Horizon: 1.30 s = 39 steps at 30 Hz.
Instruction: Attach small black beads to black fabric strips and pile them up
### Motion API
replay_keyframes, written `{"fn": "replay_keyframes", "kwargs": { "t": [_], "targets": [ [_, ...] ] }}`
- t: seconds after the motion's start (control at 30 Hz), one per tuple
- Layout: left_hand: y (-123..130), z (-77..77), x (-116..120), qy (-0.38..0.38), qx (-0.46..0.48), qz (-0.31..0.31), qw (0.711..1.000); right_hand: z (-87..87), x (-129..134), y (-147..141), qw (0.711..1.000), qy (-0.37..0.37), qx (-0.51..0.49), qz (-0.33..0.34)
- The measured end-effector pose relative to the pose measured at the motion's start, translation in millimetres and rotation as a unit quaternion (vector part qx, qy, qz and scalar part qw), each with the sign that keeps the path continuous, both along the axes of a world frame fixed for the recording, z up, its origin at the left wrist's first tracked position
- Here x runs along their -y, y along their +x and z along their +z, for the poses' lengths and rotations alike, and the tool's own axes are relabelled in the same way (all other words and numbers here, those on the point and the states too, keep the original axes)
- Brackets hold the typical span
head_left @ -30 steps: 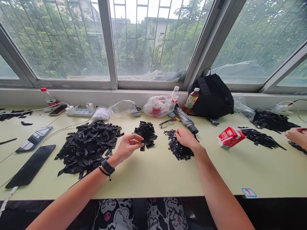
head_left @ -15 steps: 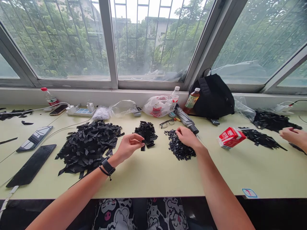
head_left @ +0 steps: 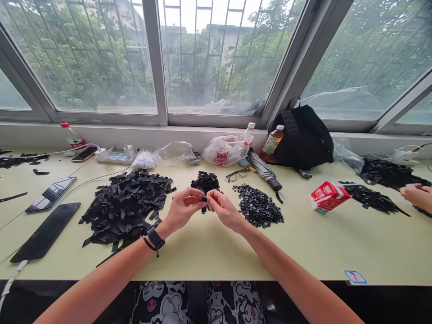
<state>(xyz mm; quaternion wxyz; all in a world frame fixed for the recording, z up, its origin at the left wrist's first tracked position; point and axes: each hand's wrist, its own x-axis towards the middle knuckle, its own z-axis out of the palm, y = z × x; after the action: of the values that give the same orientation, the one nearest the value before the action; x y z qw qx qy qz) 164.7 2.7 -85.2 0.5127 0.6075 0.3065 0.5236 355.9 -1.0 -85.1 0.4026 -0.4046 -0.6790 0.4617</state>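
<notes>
My left hand (head_left: 184,208) pinches a small black strip piece (head_left: 204,198) between thumb and fingertips. Thumb and forefinger of my right hand (head_left: 224,208) are pressed together against the same spot, and whatever they hold is hidden. Just behind both hands lies a small heap of black strip pieces (head_left: 204,180). To the left spreads a larger heap of cut black strips (head_left: 128,207). Right of my right hand is a pile of small shiny black round pieces (head_left: 259,207), too small to name surely.
A red milk carton (head_left: 328,196), a folded umbrella (head_left: 265,171) and glasses (head_left: 236,174) lie beyond the pile. A black bag (head_left: 300,137) leans by the window. Phones (head_left: 50,194) rest at left. Another person's hand (head_left: 417,194) is at far right, near more black strips (head_left: 373,198).
My right hand has left the pile of small round pieces and moved left to meet my left hand at the strip piece. My left hand has stayed nearly in place.
</notes>
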Motion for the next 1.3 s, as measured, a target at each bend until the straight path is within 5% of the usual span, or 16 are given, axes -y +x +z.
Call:
{"fn": "replay_keyframes", "kwargs": {
  "t": [1.3],
  "targets": [
    [-0.5,-5.8,4.3,0.087,-0.123,0.06,0.987,2.7,5.2,-0.4,0.996,-0.049,-0.076,0.003]
  ]
}}
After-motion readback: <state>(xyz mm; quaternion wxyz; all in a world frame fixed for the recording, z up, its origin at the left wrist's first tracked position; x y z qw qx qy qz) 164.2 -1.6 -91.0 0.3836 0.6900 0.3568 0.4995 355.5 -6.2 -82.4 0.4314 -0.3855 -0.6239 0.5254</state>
